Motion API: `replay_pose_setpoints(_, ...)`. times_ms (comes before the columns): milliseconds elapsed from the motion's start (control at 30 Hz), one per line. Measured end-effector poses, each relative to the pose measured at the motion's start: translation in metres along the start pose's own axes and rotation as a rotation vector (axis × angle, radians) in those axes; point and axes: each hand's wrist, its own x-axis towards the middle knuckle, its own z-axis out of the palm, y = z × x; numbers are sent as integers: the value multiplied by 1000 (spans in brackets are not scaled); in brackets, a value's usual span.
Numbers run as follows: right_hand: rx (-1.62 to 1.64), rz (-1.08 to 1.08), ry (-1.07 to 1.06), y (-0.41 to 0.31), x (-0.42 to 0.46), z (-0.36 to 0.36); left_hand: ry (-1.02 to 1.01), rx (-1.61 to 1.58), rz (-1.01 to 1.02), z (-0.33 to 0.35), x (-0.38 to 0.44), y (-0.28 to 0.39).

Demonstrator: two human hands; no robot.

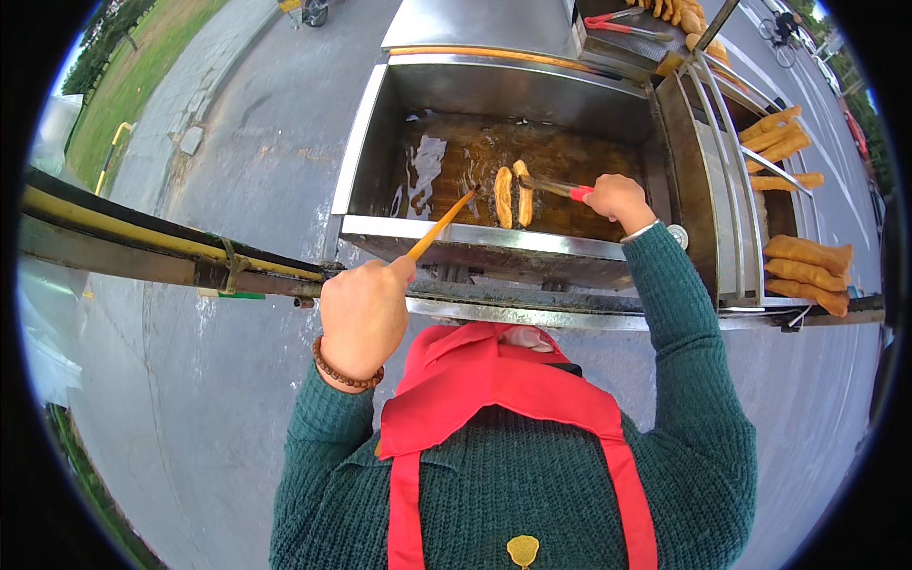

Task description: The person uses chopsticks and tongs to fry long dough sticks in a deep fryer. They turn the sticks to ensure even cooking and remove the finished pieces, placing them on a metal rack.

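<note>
My left hand [365, 313] grips a long wooden stick [443, 224], its dark tip over the oil left of the dough. Red-handled metal tongs [554, 187] are in my right hand [618, 197], and their jaws meet the upper part of the right fried dough stick [524, 194]. Beside it, a second fried dough stick [504, 197] floats roughly parallel, a narrow gap between them. Both are pale golden. Brown oil [456, 164] fills the bottom of the deep rectangular steel fryer [463, 234]. Whether the tongs pinch the dough or only touch it, I cannot tell.
On the right, a metal rack [727, 178] holds browned dough sticks [776, 142] and stacked fried pieces [809, 271]. Another pair of red-handled tongs [627, 27] lies beyond the fryer. A round dial [677, 236] sits by my right forearm. A long bar [171, 256] extends left.
</note>
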Motion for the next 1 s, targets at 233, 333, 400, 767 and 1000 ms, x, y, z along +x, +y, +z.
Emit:
replay_pose_setpoints(233, 87, -48, -193, 11, -1, -8, -24, 66, 24, -9, 1, 4)
replay_pose_setpoints(333, 108, -19, -242, 9, -13, -19, -48, 120, 65, -15, 1, 10)
replay_pose_setpoints(400, 94, -39, -215, 3, -23, -23, -59, 137, 86, -21, 3, 13)
replay_pose_setpoints(767, -241, -249, 11, -54, -59, -4, -63, 204, 209, -17, 33, 20)
replay_pose_setpoints(1000, -299, -245, 17, -66, -59, 1, -11, 138, 235, -4, 34, 17)
